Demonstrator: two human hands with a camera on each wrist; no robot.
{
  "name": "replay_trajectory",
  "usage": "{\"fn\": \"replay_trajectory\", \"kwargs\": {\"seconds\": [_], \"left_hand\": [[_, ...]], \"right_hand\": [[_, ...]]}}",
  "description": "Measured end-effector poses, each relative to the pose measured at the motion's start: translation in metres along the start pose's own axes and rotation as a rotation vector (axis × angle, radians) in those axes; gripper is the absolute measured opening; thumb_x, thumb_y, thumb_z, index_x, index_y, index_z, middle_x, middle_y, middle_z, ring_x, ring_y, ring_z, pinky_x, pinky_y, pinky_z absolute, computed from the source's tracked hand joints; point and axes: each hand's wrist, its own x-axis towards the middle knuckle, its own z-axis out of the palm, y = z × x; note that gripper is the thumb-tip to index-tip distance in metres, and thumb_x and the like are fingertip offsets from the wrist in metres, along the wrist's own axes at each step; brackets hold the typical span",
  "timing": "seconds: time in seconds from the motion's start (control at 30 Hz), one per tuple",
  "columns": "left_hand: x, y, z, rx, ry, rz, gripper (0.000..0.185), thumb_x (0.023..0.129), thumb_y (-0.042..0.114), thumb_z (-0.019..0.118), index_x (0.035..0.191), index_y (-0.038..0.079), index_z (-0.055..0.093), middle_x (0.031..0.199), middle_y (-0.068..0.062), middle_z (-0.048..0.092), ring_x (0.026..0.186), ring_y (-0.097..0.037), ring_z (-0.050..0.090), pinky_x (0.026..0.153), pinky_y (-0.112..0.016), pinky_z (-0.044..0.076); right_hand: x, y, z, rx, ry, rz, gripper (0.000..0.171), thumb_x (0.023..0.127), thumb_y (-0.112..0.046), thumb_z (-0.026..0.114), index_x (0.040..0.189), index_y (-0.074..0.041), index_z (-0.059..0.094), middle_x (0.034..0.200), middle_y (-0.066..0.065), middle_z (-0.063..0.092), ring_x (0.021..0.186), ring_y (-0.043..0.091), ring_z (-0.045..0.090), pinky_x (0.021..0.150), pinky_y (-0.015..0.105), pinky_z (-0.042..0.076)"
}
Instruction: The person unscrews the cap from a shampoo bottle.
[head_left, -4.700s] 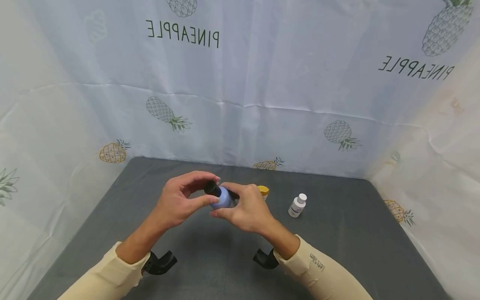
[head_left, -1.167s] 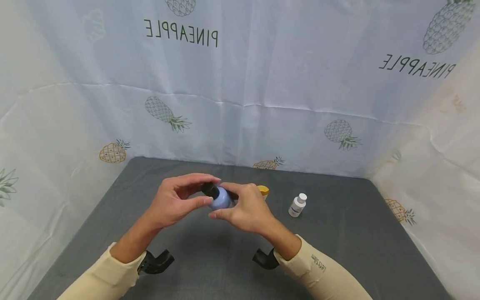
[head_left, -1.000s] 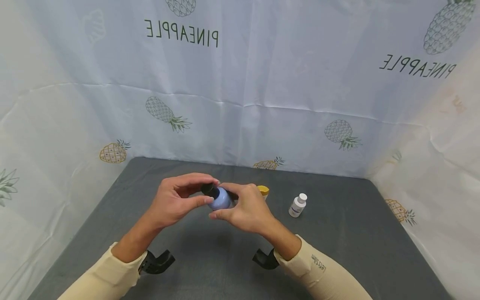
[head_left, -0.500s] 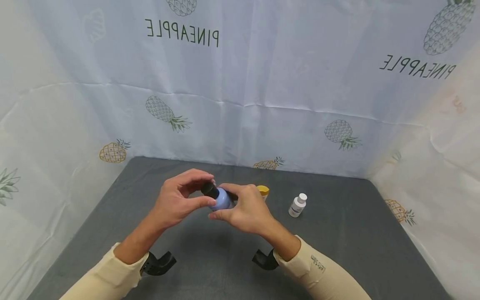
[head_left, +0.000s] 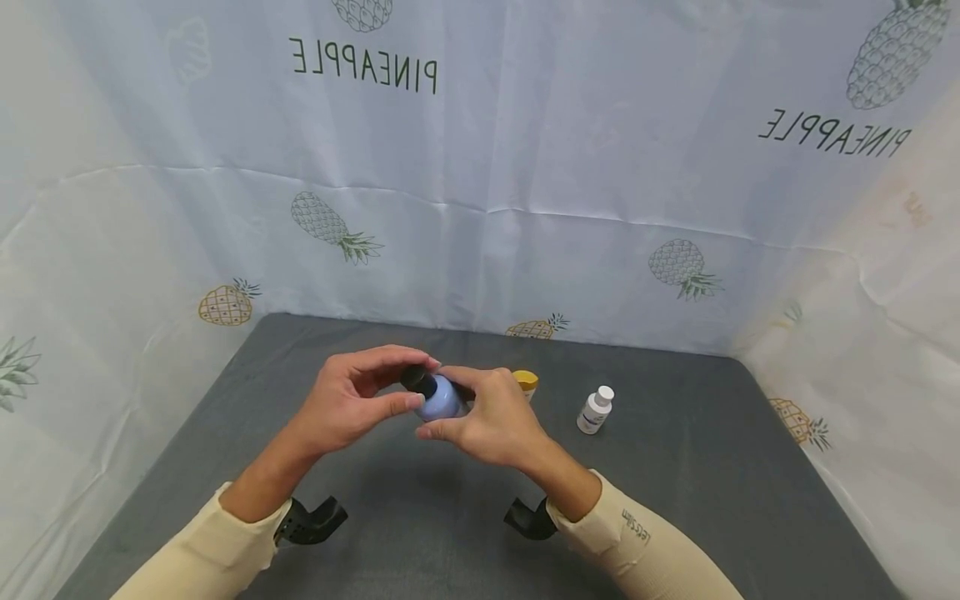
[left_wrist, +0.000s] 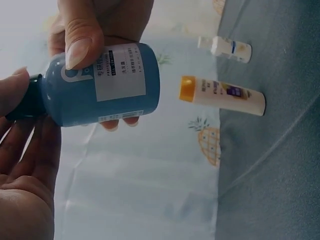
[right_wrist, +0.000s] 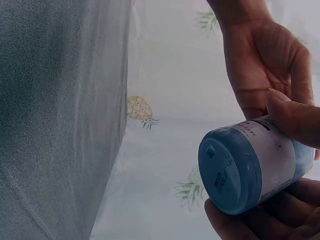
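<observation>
Cream long sleeves (head_left: pixel 637 542) — small dark lettering on one — black wrist mounts (head_left: pixel 311 521)

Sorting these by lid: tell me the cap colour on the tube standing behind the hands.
Yellow-orange cap; left wrist view shows it best.

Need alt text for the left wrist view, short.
A blue bottle with a white label is held sideways in the air: the right hand grips its body and the left hand pinches its black cap. Beyond, a yellow-capped tube and a small white bottle stand on the grey table.
</observation>
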Motion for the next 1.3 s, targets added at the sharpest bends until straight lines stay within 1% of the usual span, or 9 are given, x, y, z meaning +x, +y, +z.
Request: {"fn": "replay_trajectory", "kwargs": {"seconds": [0.17, 0.37, 0.53, 0.6, 0.77, 0.87, 0.97, 1.1, 1.3], "left_hand": [[-0.0007, -0.0001, 0.0002, 0.037, 0.038, -0.012, 0.037, 0.086, -0.016, 0.075, 0.122, -0.011, 0.066, 0.120, 0.004, 0.073, 0.110, -0.010, 0.072, 0.099, -0.024, 0.059], [-0.0004, 0.0019, 0.0031, 0.106, 0.111, -0.116, 0.033, 0.084, -0.010, 0.081, 0.113, -0.004, 0.068, 0.112, 0.006, 0.070, 0.100, -0.010, 0.072, 0.092, -0.022, 0.060], [0.0011, 0.0036, 0.0039, 0.143, 0.123, -0.163, 0.036, 0.083, -0.006, 0.083, 0.115, -0.003, 0.066, 0.113, 0.006, 0.067, 0.100, -0.009, 0.071, 0.093, -0.020, 0.059], [0.0016, 0.0045, 0.0030, 0.140, 0.113, -0.165, 0.041, 0.084, -0.006, 0.083, 0.120, -0.003, 0.065, 0.116, 0.006, 0.068, 0.104, -0.007, 0.070, 0.096, -0.019, 0.058], [0.0002, 0.0047, -0.0018, 0.059, 0.039, -0.094, 0.046, 0.089, -0.010, 0.076, 0.132, -0.009, 0.061, 0.129, 0.001, 0.070, 0.117, -0.008, 0.070, 0.104, -0.021, 0.056], [-0.0006, 0.0050, -0.0036, 0.028, 0.000, -0.075, 0.045, 0.091, -0.011, 0.072, 0.134, -0.011, 0.061, 0.133, 0.004, 0.071, 0.122, -0.009, 0.069, 0.106, -0.022, 0.055], [-0.0010, 0.0047, -0.0043, 0.016, -0.011, -0.074, 0.043, 0.091, -0.012, 0.071, 0.133, -0.013, 0.061, 0.132, 0.007, 0.072, 0.123, -0.008, 0.068, 0.106, -0.023, 0.055], [-0.0020, 0.0030, -0.0035, 0.019, 0.010, -0.068, 0.039, 0.091, -0.012, 0.072, 0.129, -0.015, 0.063, 0.126, 0.008, 0.075, 0.117, -0.007, 0.071, 0.103, -0.024, 0.057], [-0.0033, 0.0010, 0.0009, 0.098, 0.106, -0.101, 0.032, 0.085, -0.010, 0.079, 0.116, -0.008, 0.069, 0.114, 0.011, 0.074, 0.103, -0.007, 0.073, 0.095, -0.022, 0.060]], "right_hand": [[0.0003, 0.0000, 0.0013, -0.012, 0.006, -0.020, 0.056, 0.077, -0.028, 0.094, 0.126, -0.009, 0.075, 0.108, 0.003, 0.080, 0.082, 0.007, 0.070, 0.068, 0.021, 0.057], [0.0008, -0.0005, 0.0023, -0.010, 0.013, -0.030, 0.049, 0.077, -0.027, 0.094, 0.119, -0.011, 0.077, 0.101, 0.001, 0.080, 0.077, 0.005, 0.069, 0.065, 0.021, 0.057], [0.0013, -0.0020, 0.0017, -0.005, 0.015, -0.014, 0.048, 0.077, -0.027, 0.094, 0.119, -0.012, 0.077, 0.099, -0.001, 0.079, 0.075, 0.004, 0.067, 0.064, 0.021, 0.057], [0.0017, -0.0024, 0.0013, -0.001, 0.013, -0.005, 0.049, 0.077, -0.027, 0.094, 0.120, -0.012, 0.077, 0.100, -0.001, 0.079, 0.076, 0.005, 0.068, 0.064, 0.021, 0.057], [0.0022, -0.0027, 0.0004, 0.005, -0.005, 0.018, 0.055, 0.078, -0.028, 0.093, 0.127, -0.010, 0.074, 0.107, 0.002, 0.079, 0.081, 0.007, 0.070, 0.068, 0.022, 0.058], [0.0019, -0.0020, 0.0006, 0.006, -0.015, 0.024, 0.059, 0.079, -0.028, 0.093, 0.131, -0.009, 0.073, 0.111, 0.003, 0.079, 0.084, 0.009, 0.071, 0.069, 0.022, 0.059], [0.0016, -0.0009, 0.0011, 0.005, -0.014, 0.021, 0.061, 0.078, -0.028, 0.093, 0.132, -0.008, 0.072, 0.114, 0.005, 0.079, 0.086, 0.010, 0.072, 0.070, 0.022, 0.059], [0.0014, 0.0001, 0.0019, -0.001, -0.009, 0.015, 0.061, 0.077, -0.029, 0.094, 0.131, -0.007, 0.072, 0.113, 0.005, 0.079, 0.085, 0.010, 0.071, 0.069, 0.021, 0.058], [0.0007, -0.0003, 0.0039, -0.005, 0.003, -0.011, 0.052, 0.077, -0.028, 0.094, 0.123, -0.010, 0.076, 0.106, 0.002, 0.080, 0.081, 0.008, 0.071, 0.067, 0.021, 0.058]]}}
